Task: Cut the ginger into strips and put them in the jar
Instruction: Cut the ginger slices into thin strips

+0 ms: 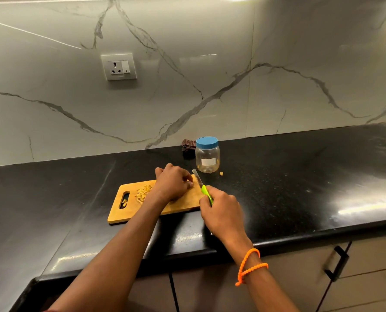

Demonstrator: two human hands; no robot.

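Right hand [219,212]: nearest of the working parts; an orange beaded bracelet [250,264] is worn on its wrist, and its fingers are curled tight round the green handle of a small knife [202,188].
Knife: the blade is angled away towards the jar, its tip raised just beyond the left fingertips, apparently placed for the next slice.
Left hand [172,184]: laid on the wooden cutting board [180,202] with fingers bent downward; a ginger piece is probably pinned beneath them, but it is hidden, so the grip cannot be told.
Ginger strips [143,192]: heaped on the board's left part, near the handle slot, likely pushed aside to free cutting room.
Jar [207,157]: plastic, clear, set upright on the black countertop [300,176] just behind the board; its blue lid is on, so nothing can be dropped in yet.
Stray ginger bit [221,173]: left on the counter beside the jar.
Dark cloth [188,148]: folded against the marble wall, behind the jar.
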